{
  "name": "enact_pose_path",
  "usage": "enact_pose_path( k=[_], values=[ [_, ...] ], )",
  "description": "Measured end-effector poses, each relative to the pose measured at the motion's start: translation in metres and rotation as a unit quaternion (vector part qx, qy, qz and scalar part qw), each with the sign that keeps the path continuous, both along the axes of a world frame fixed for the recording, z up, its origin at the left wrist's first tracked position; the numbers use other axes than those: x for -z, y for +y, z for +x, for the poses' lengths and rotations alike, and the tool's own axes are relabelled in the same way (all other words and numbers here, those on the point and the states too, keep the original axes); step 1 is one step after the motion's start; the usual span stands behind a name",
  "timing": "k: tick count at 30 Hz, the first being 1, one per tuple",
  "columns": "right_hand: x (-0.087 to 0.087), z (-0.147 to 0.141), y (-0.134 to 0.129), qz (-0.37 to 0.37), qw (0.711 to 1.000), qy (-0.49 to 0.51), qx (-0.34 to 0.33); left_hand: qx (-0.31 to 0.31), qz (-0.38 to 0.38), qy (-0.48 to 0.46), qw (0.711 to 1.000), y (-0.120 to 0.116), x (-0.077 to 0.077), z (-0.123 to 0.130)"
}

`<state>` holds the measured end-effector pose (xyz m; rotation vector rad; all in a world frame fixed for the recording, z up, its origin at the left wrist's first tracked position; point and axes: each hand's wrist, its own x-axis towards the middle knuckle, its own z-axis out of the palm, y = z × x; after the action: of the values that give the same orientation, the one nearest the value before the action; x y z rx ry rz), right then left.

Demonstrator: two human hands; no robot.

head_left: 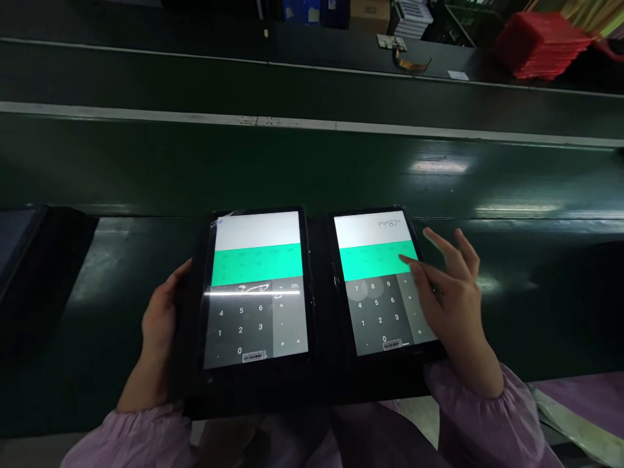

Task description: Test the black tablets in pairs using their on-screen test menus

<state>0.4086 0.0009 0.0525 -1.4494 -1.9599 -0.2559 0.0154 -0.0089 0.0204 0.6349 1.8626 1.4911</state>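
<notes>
Two tablets lie side by side on a dark backing, both lit with a calculator screen. My left hand (pixel 160 318) is at the left edge of the left tablet (pixel 256 292), its fingers partly hidden behind the dark backing, gripping its side. Over the right tablet (pixel 380 286), my right hand (pixel 455 292) points its index finger at the green band; the other fingers are spread and hold nothing. The right screen shows a line of characters at the top, while the left one has a blank top and a glare streak. Each has a small barcode label at the bottom.
A green work surface (pixel 244 162) with pale strips runs across the view. Another dark device (pixel 19 247) lies at the far left. On the back ledge are a ribbon cable part (pixel 409 64), a small white label (pixel 458 75) and stacked red trays (pixel 546 45).
</notes>
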Motion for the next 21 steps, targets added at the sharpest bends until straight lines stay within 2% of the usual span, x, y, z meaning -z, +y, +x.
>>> enact_pose_path(
  k=[3,6,10,13,15,18,21],
  values=[
    [0.001,0.005,0.002,0.008,1.000,0.003,0.022,-0.023,-0.006,0.005,1.000,0.008,-0.008,0.007],
    [0.000,0.004,0.004,0.019,1.000,-0.002,0.005,-0.036,0.004,-0.036,0.999,0.023,-0.017,0.016],
    [-0.010,-0.012,-0.004,0.017,1.000,-0.007,0.007,-0.022,0.020,-0.061,0.998,0.036,-0.025,0.021],
    [-0.020,-0.043,-0.017,0.019,1.000,0.008,0.011,0.007,0.026,-0.058,0.998,0.037,-0.026,0.019],
    [-0.022,-0.072,-0.024,0.010,1.000,0.016,-0.025,0.026,0.038,-0.044,0.998,0.036,-0.024,0.017],
    [-0.021,-0.117,-0.029,-0.035,0.996,0.013,-0.082,0.055,0.082,-0.031,0.995,0.036,-0.017,0.011],
    [-0.019,-0.148,-0.024,-0.083,0.992,-0.008,-0.098,0.091,0.118,-0.021,0.989,0.033,-0.009,0.002]
  ],
)
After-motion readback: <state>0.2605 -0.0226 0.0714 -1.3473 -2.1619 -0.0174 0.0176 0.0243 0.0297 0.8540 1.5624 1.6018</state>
